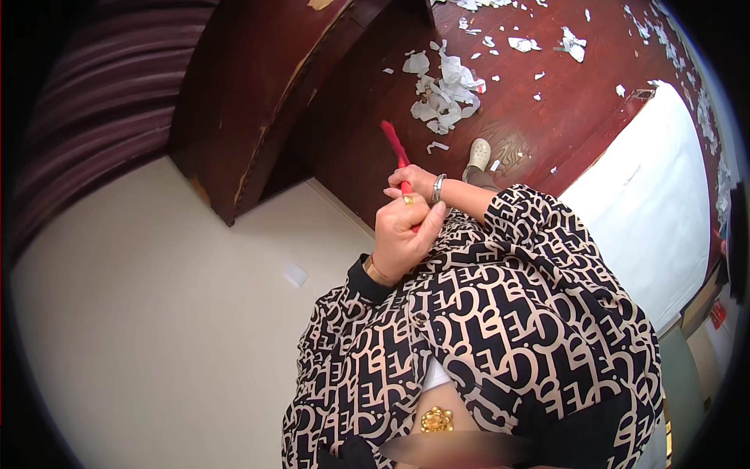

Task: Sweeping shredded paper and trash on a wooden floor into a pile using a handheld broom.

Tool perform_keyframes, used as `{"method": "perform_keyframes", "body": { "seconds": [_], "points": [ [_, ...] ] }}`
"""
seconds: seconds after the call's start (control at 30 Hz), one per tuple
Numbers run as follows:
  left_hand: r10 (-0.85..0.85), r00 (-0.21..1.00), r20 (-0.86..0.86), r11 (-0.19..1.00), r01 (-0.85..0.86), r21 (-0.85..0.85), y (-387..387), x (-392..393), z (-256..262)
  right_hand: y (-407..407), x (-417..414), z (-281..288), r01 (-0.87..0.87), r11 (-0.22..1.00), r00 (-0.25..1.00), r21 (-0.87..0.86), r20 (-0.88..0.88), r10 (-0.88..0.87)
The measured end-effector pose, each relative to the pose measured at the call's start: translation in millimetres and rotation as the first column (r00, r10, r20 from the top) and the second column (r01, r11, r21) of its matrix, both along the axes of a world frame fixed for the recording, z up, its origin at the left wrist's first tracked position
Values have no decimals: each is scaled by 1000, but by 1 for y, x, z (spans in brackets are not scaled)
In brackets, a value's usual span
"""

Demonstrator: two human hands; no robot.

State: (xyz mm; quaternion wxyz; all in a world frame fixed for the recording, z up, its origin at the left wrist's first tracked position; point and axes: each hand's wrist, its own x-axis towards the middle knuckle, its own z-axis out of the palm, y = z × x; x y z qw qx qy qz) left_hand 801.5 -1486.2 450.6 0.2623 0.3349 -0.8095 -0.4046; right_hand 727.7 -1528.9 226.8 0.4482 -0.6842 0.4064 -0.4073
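A red stick-like handle (394,142) slants up and away from me, its far part darker; I cannot tell what tool it belongs to. My left hand (404,234), with a gold ring and a gold-coloured wristband, is closed around the near end. Farther along the handle, my right hand (415,177) wraps it, with a silver-coloured bracelet at the wrist. Beyond the hands, a heap of torn white paper (448,88) lies on the reddish-brown wooden floor (527,129). Part of my leg and a cream clog (479,153) show next to the right forearm.
A dark red wooden furniture piece (234,105) with chipped edges stands at upper left, beside purple draped cloth (111,111). A pale wall (146,328) bears a small white plate (295,274). To the right is a large white-topped surface (644,199). More paper scraps (573,44) are scattered beyond.
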Motion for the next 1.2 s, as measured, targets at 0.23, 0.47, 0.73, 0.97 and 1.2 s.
{"method": "perform_keyframes", "body": {
  "seconds": [0.23, 0.47, 0.73, 0.97, 1.2],
  "points": [
    [-78, 962, -262, 989, 109, 102, -21, -8, -16, -9, -73, -8, 192, 975, 929, -116, -297, -219],
    [-151, 944, -295, 988, 147, -38, -30, -10, -21, -28, -112, 19, 294, 947, 874, -127, -365, -320],
    [-222, 971, -92, 972, 227, 52, -41, -10, -6, -16, -62, 1, 264, 964, 946, -12, -191, -261],
    [-241, 928, -285, 963, 266, 49, -52, -11, -51, -26, -109, -18, 458, 882, 798, -113, -385, -464],
    [-278, 947, -157, 953, 252, -170, -43, -14, 5, -51, -76, 21, 424, 849, 869, -317, -122, -479]
  ]
}}
